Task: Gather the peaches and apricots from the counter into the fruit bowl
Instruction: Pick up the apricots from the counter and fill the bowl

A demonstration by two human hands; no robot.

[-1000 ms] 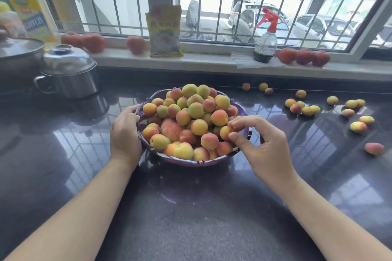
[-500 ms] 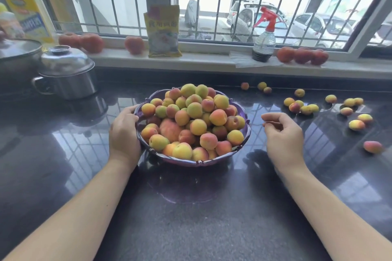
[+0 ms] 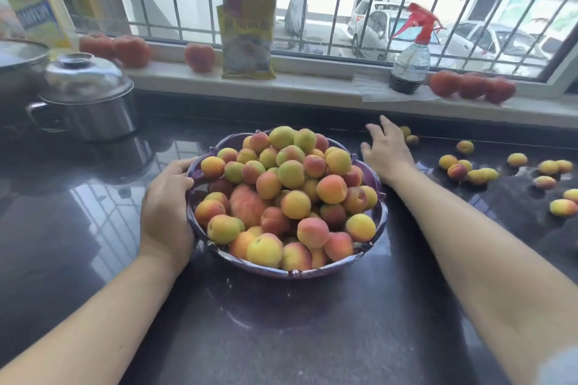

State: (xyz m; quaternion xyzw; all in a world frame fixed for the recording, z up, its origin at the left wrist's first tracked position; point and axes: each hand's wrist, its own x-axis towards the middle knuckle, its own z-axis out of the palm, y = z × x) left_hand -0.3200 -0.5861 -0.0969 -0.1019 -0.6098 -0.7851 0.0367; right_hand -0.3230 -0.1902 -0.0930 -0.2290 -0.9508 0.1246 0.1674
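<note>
1. Since the last second or so, head view: the right hand (image 3: 386,151) has left the heaped purple scalloped fruit bowl (image 3: 381,197), where it was dropping off a fruit, and swung out to about 1 o'clock of the bowl. Fingers now spread and nearly straight, holding nothing.

2. Same view, it's hovering just beside the two small yellow-orange apricots by the back edge (image 3: 408,135) of the dark glossy stone counter (image 3: 281,337). Can't tell if the fingertips are touching them yet, bit blurry.

3. The left hand (image 3: 165,209) hasn't budged, curled round the bowl's rim at 9 o'clock, steadying it.

4. What it means: one more fruit is in, and my guess is the next grab is that back pair. Plenty left though, a loose scatter of yellow and red-blushed apricots (image 3: 469,170) sits well apart at 3 o'clock of the bowl, out towards the right edge.

5. The bowl is piled well above the rim already, so I reckon new ones could roll off if dropped carelessly.

6. Also larger red peaches on the white window sill (image 3: 472,86) at 1 o'clock. Not on the counter, so maybe not part of the job.
</note>
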